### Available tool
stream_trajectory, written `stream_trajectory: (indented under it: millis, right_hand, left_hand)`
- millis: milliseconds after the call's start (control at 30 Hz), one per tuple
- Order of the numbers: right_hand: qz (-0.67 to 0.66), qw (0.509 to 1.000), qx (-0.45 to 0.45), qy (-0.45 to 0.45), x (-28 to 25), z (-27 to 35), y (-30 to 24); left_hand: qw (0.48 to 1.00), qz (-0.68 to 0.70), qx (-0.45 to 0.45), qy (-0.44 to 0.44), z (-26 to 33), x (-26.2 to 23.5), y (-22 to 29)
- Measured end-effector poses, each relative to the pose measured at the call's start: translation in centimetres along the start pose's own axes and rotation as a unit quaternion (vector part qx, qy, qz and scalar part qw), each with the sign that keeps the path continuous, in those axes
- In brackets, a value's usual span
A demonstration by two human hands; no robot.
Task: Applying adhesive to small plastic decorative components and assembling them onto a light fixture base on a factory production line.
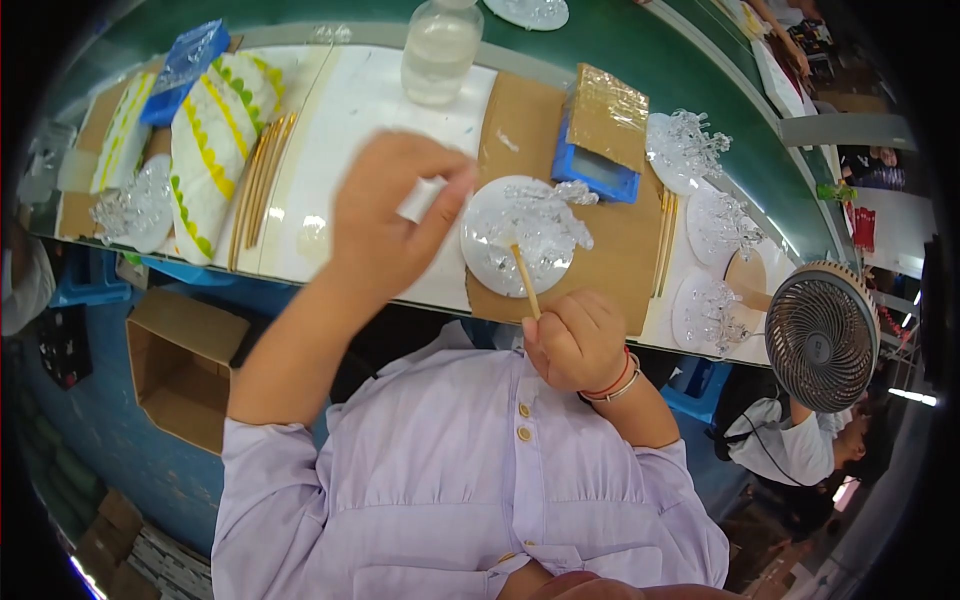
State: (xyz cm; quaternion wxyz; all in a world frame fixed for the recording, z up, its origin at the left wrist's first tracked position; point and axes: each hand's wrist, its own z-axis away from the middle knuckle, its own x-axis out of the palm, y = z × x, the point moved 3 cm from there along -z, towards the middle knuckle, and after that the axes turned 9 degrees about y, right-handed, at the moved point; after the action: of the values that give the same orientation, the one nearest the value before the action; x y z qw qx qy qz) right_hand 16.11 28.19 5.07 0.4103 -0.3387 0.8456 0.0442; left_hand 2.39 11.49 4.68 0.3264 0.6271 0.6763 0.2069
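My right hand (574, 340) grips a thin wooden stick (525, 280) whose tip rests on a round white disc (490, 262) carrying clear crystal-like pieces (545, 220). The disc lies on a brown cardboard sheet (615, 255). My left hand (390, 215) hovers just left of the disc, thumb and fingers pinched on a small white piece (425, 197); what that piece is I cannot tell.
A clear plastic bottle (440, 50) stands at the back. A blue box with a cardboard lid (600, 135) sits right of the disc. More discs with clear pieces (715, 225) lie at the right, wooden sticks (262, 175) and green-yellow packs (215, 135) at the left. A small fan (820, 335) stands at the right edge, an open carton (180, 365) below the table.
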Motion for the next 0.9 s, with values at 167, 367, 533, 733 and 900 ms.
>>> stream_trajectory:
  millis: [167, 367, 533, 733, 900]
  right_hand:
    - [0.004, 0.999, 0.038, 0.0, -0.1, -0.5, 1.6]
    - [-0.069, 0.996, 0.038, 0.038, -0.5, -0.5, 2.1]
    - [-0.132, 0.991, 0.009, 0.019, -0.5, -1.4, 3.3]
    - [-0.141, 0.99, -0.02, 0.005, -1.1, -1.3, 3.6]
    - [-0.124, 0.992, 0.015, -0.012, -0.8, 0.1, 3.8]
  left_hand:
    - [0.981, -0.161, 0.096, -0.054, -14.4, 2.5, 0.0]
    - [0.89, -0.243, 0.091, -0.374, -26.8, 12.7, -7.1]
    - [0.745, -0.462, 0.225, -0.425, -26.9, 23.4, -14.4]
    - [0.813, -0.401, 0.005, -0.422, -25.7, 29.7, -16.3]
    - [0.864, -0.397, 0.052, -0.305, -25.3, 28.4, -13.8]
